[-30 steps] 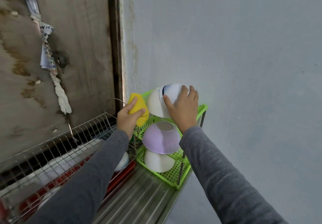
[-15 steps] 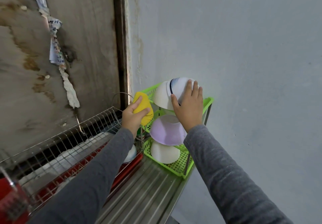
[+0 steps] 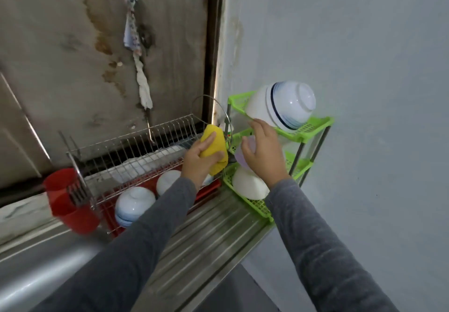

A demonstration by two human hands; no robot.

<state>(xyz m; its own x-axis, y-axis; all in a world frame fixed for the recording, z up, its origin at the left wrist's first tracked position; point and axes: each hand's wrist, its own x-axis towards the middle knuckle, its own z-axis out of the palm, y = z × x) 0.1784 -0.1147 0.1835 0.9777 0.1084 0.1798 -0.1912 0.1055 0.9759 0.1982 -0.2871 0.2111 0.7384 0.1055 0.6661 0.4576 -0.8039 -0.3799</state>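
Observation:
A white bowl with a blue stripe lies upside down and tilted on the top tier of a green plastic corner rack. My right hand hovers just below it with relaxed fingers, in front of a lilac bowl on the middle tier. A white bowl sits upside down on the bottom tier. My left hand grips a yellow cloth beside the rack's left post.
A wire dish rack on a red tray holds plates and upside-down bowls. A red cup with forks hangs at its left end. The ribbed steel drainboard ends at the right, next to the grey wall.
My right hand has let go of the striped bowl and dropped to the middle tier. My left hand with the cloth has lowered too. The view has tilted down.

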